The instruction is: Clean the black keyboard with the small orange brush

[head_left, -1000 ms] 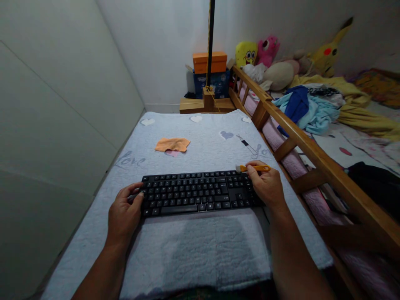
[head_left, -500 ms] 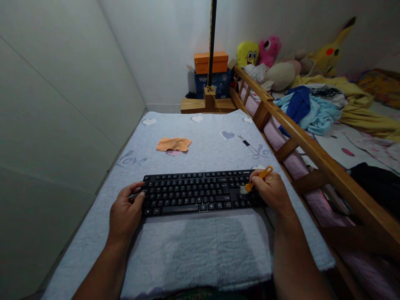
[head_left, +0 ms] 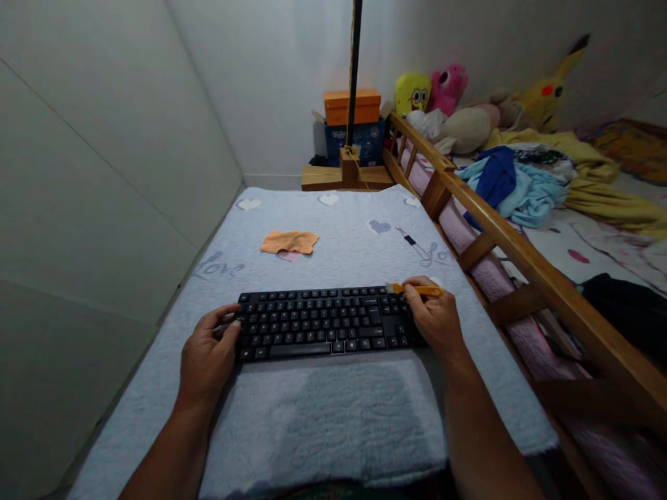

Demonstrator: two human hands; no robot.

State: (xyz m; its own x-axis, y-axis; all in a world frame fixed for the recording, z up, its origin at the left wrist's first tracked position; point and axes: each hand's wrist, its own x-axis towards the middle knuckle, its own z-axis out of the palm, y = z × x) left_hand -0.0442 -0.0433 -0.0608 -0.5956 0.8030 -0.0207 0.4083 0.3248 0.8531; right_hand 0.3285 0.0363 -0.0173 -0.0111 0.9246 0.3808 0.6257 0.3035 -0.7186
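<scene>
The left hand [head_left: 207, 351] grips the left end of a black keyboard [head_left: 313, 323], thumb on its edge, the gap between thumb and fingers narrow. The right hand [head_left: 433, 319] pinches a yellow brush [head_left: 431, 291], its bristles at the top row towards the keyboard's right end; I can't tell whether they press on the keys. The keyboard lies across the pale quilted surface [head_left: 354, 410], its right end hidden by that hand. Beyond, an orange cloth [head_left: 290, 242] partly covers a pink scrap [head_left: 290, 256], its full shape unseen.
</scene>
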